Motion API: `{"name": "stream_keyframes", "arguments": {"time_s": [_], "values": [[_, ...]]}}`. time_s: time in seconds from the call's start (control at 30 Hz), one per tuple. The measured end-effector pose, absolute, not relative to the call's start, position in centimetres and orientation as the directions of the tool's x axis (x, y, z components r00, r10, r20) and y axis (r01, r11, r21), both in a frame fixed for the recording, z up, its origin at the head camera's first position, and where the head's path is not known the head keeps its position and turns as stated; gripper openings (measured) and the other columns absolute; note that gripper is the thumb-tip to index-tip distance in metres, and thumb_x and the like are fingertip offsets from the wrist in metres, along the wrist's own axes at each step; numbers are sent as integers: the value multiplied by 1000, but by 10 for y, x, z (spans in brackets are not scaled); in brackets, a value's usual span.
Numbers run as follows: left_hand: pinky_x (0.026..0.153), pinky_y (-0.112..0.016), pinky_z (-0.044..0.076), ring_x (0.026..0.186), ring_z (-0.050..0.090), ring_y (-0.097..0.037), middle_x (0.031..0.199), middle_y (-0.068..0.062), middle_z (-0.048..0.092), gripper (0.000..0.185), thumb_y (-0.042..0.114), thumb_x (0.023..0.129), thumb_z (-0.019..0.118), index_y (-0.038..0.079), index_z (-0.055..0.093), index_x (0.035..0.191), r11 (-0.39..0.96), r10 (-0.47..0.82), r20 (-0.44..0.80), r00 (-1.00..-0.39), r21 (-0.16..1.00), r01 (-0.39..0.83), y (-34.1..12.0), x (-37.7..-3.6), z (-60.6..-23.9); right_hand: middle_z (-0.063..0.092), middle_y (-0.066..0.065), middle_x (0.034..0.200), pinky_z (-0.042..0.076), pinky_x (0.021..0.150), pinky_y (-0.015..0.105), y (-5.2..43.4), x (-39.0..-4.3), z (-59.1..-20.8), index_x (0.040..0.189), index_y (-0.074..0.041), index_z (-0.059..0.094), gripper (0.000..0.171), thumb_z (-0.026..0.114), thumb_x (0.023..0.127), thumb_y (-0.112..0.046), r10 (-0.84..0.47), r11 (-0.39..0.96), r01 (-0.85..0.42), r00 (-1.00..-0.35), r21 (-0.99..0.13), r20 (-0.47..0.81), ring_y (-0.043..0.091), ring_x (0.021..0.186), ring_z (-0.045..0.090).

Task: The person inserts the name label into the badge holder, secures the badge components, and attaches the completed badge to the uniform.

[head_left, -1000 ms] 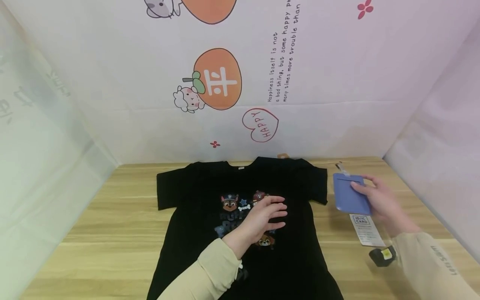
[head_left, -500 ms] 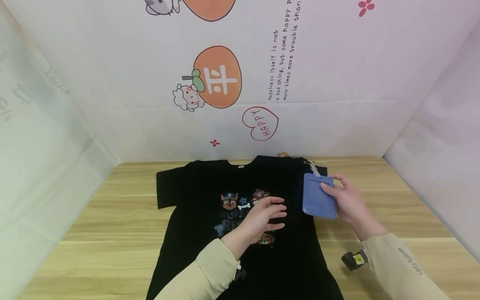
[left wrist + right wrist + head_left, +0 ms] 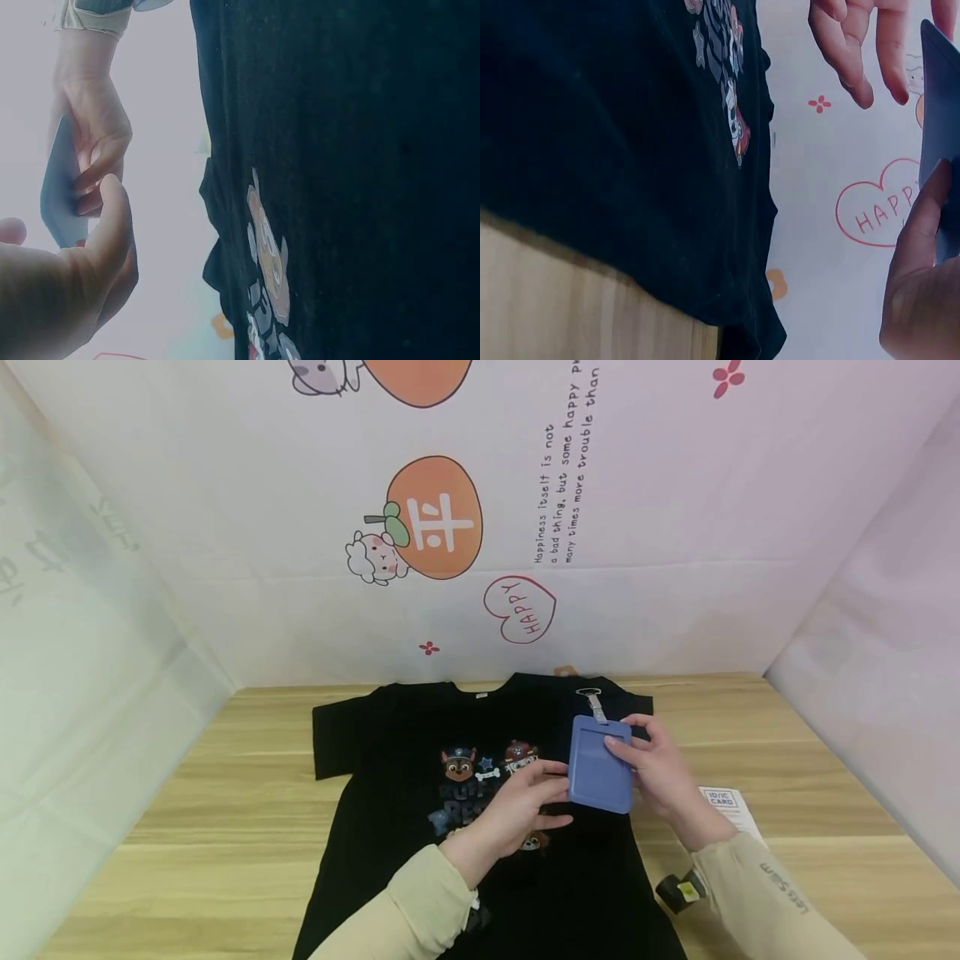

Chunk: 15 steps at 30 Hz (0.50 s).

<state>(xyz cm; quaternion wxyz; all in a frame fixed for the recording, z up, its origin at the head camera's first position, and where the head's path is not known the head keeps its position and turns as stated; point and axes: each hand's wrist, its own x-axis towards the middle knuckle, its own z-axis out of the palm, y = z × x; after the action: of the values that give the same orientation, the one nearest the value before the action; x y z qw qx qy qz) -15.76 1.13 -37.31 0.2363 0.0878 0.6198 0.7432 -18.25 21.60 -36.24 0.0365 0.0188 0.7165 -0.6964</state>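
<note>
My right hand [image 3: 667, 777] pinches a blue ID card holder [image 3: 600, 768] by its right side, thumb on the front face. From the holder's top hangs a clear strap with a metal clip [image 3: 591, 697]. My left hand [image 3: 513, 810] has its fingers loosely extended, fingertips right at the holder's left edge. In the right wrist view, the left fingers [image 3: 889, 56] are spread beside the holder [image 3: 937, 120]. Both hands are above a black T-shirt [image 3: 405, 727] with a cartoon dog print, which lies flat.
A white card printed "ID/IC CARD" [image 3: 723, 799] lies on the wooden table [image 3: 225, 793] right of the shirt, partly hidden by the right forearm. Printed white cloth [image 3: 637, 627] hangs behind the table and at both sides. A small black device [image 3: 678, 892] is worn at the right wrist.
My right hand has carried the blue card holder leftward from above the white card to the left hand's fingertips over the shirt. The left hand has stayed almost still.
</note>
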Motion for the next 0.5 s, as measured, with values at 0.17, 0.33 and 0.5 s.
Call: {"name": "stream_keyframes", "arguments": {"time_s": [0.17, 0.33, 0.5], "values": [[88, -43, 54, 101, 59, -19, 119, -15, 57, 36, 17, 97, 52, 0, 47, 128, -116, 463, -166, -871, 963, -245, 9, -156, -373, 63, -8, 91, 56, 66, 25, 211, -180, -362, 116, -15, 34, 28, 54, 96, -14, -32, 26, 74, -997, -997, -75, 6, 74, 64], [88, -43, 54, 107, 57, -26, 120, -16, 53, 37, 16, 96, 52, -1, 46, 129, -117, 463, -171, -870, 961, -251, 7, -155, -374, 62, -5, 95, 56, 67, 27, 205, -177, -362, 112, -18, 33, 27, 55, 96, -13, -44, 8, 72, -996, -997, -72, 7, 76, 64], [87, -44, 54, 114, 55, -33, 123, -18, 51, 39, 15, 96, 52, -1, 44, 131, -119, 457, -177, -872, 959, -257, 5, -154, -375, 63, -6, 93, 55, 69, 27, 198, -175, -362, 110, -16, 30, 28, 54, 96, -12, -36, -6, 69, -997, -998, -68, 7, 76, 64]]}}
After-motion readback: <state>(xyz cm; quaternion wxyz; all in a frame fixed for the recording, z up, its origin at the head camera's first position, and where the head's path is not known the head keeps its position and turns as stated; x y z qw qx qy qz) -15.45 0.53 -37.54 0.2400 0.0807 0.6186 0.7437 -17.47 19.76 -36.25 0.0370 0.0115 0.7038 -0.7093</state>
